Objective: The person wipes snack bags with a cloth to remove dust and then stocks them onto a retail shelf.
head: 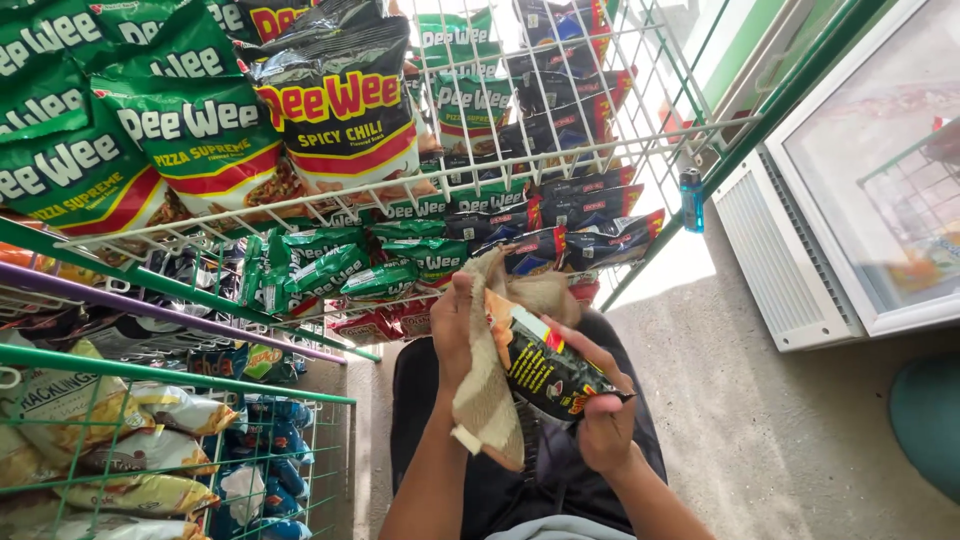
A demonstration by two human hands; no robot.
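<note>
Hands meet low in the middle of the head view, in front of a wire snack rack. The left hand [455, 335] is closed around a beige, coarse woven cloth [487, 400], which hangs down past the wrist and also bunches up above the fingers. The cloth is pressed against a small black foil snack packet with yellow and red print [540, 368]. The right hand [600, 420] grips this packet by its lower end, thumb on top, so the packet tilts up and to the left between both hands.

Behind them, the white wire shelf [560, 150] carries large green chip bags [190, 130] and one dark chip bag with red and yellow lettering [345, 110]. Smaller green packets [330, 265] and dark blue packets [590, 235] lie on the tier below. A green-framed wire basket [180, 375] at lower left holds pale yellow bags. A blue lighter [692, 200] hangs by the rack's right edge, near a white chest freezer [850, 220] standing on the grey concrete floor [760, 420].
</note>
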